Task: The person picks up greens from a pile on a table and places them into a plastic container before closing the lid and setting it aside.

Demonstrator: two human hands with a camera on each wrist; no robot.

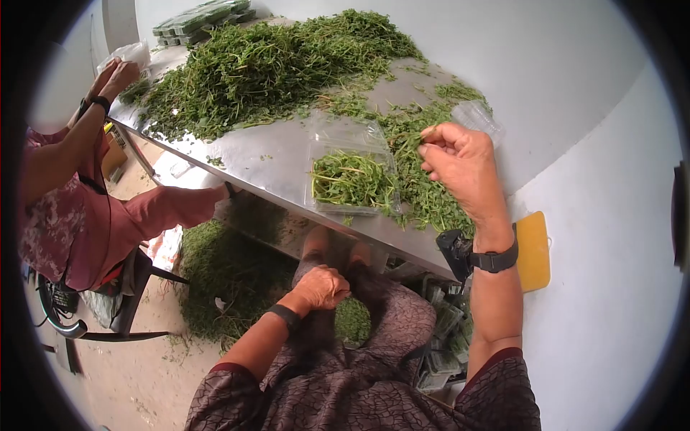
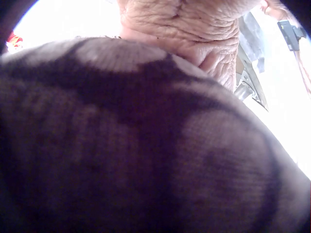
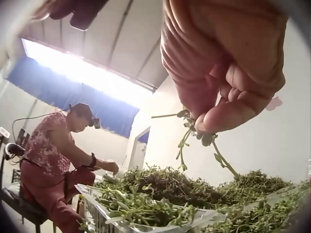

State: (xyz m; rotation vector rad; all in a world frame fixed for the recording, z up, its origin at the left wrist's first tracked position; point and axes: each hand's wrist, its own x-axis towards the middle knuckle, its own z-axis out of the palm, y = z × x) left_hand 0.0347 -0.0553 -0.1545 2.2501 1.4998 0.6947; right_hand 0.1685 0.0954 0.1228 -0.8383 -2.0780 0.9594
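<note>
1. Beyond and to the right of the right grip, a pale wall closes off the room.
2. Beneath that grip runs a shiny, metal-looking tabletop, its bare strip showing to the grip's left.
3. Well left of the grip, a second person sits at the other end of the tabletop.
4. Left of the grip and farther off rises a large heap of greens; loose greens spread just beside and under the grip.
5. Left of the grip and nearer the body, by the tabletop's near edge, sits a clear box, lid folded back, with greens inside.
6. Down and left of the right grip, the left grip rests at the left leg; its fingertips are hidden, so whether it is closed I cannot tell.
7. Between the right grip's thumb and finger a sprig is pinched, held up apart from the box. Sorting sprigs into the box seems the step in hand; the next move probably calls for carrying this one left and down, then releasing it.
</note>
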